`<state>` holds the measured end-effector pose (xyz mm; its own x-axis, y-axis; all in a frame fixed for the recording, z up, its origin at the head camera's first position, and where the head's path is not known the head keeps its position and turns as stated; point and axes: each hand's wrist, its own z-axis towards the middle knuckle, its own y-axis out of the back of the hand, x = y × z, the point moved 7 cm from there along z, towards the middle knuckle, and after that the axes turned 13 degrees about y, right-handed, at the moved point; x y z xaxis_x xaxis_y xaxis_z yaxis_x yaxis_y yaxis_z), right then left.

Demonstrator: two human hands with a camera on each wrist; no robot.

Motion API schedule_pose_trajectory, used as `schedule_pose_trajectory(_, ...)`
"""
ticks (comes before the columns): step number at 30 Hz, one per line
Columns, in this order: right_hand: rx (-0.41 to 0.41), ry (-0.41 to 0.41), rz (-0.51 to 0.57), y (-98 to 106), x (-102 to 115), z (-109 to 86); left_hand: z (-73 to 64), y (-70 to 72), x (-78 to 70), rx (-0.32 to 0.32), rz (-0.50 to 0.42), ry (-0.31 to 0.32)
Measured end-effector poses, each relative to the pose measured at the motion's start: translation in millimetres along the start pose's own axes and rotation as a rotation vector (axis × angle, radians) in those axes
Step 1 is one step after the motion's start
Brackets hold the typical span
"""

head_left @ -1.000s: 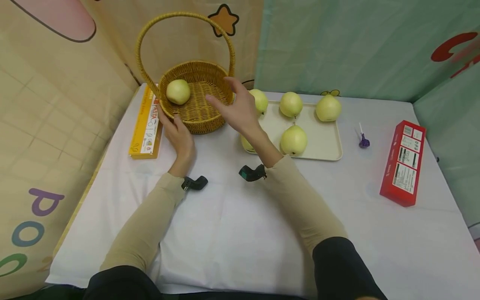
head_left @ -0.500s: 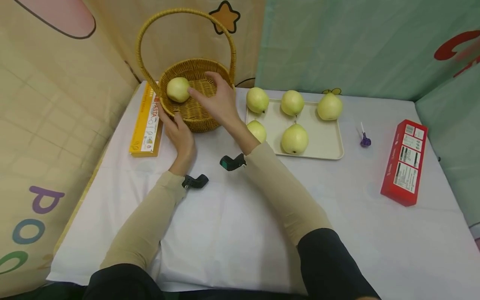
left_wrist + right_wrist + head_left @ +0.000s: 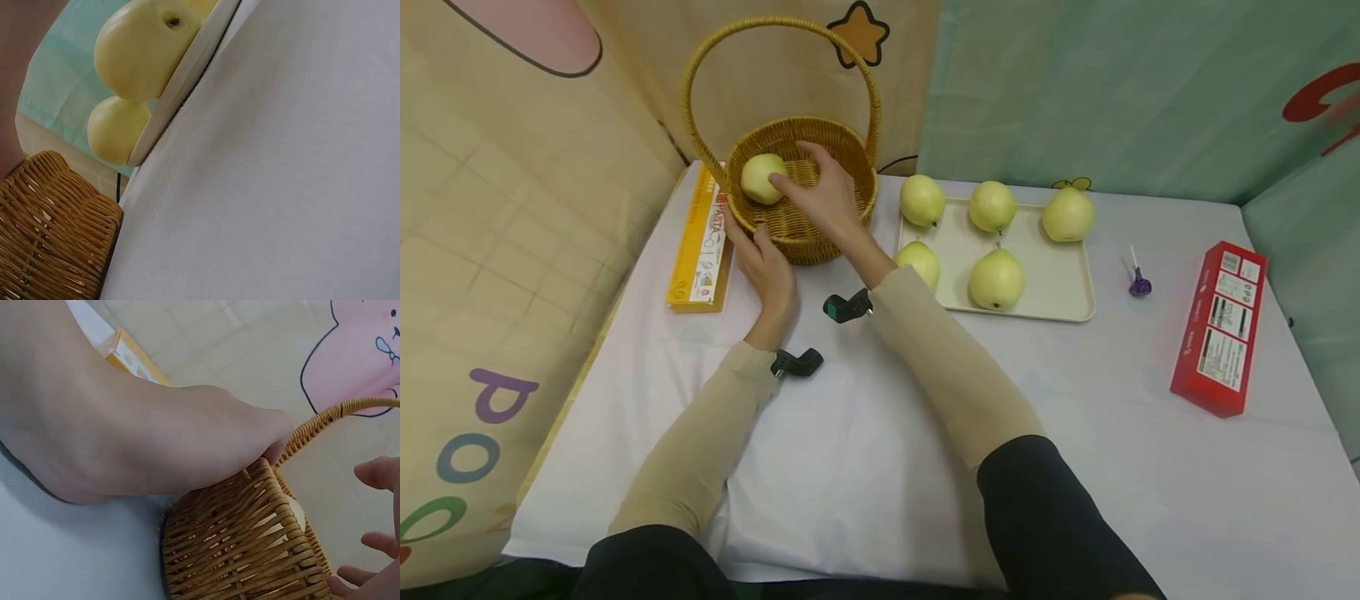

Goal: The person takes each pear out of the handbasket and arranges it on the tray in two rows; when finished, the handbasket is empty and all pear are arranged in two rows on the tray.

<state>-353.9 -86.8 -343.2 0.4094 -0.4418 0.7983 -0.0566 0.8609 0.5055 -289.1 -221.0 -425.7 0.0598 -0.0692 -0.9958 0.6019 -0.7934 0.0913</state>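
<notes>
A round wicker basket (image 3: 808, 250) with a tall arched handle stands at the back left, and one pale yellow-green pear (image 3: 760, 178) lies in its left side. My left hand (image 3: 769, 275) grips the front left of the basket, its thumb at the rim. Inside the basket opening, my right hand (image 3: 826, 193) has its fingers spread, its thumb overlapping the pear in the head view. The right wrist view shows those fingers (image 3: 375, 540) apart from one another beside the basket rim. The pear is mostly hidden there behind the weave.
Right of the basket, a cream tray (image 3: 1052, 287) carries several pears (image 3: 997, 279). A yellow pasta box (image 3: 700, 250) lies left of the basket. Farther right are a purple lollipop (image 3: 1139, 284) and a red box (image 3: 1219, 333). Curtains (image 3: 1112, 92) hang behind the table.
My right hand has moved left from the basket's right rim to over its inside, beside the pear. The left hand has kept its place at the basket.
</notes>
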Motion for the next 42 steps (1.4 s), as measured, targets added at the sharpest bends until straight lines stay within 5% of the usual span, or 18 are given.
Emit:
schedule_pose_trajectory(15,0.067,-0.066,0.101,-22.2,-13.1,26.4,-2.1,-1.9,-2.9,-0.011,-0.006,0.01)
schedule_pose_trajectory(27,0.194,0.036,-0.106,-36.9,-26.3,36.2,-11.3,-10.5,3.3,-0.009,0.004,0.017)
schedule_pose_trajectory(35,0.292,0.02,-0.087,-48.4,-27.6,42.4,-9.4,-10.6,2.1,-0.023,-0.001,0.0)
schedule_pose_trajectory(42,0.259,0.044,-0.043,-50.0,-27.9,44.4,-9.0,-11.5,4.2,-0.015,-0.006,0.007)
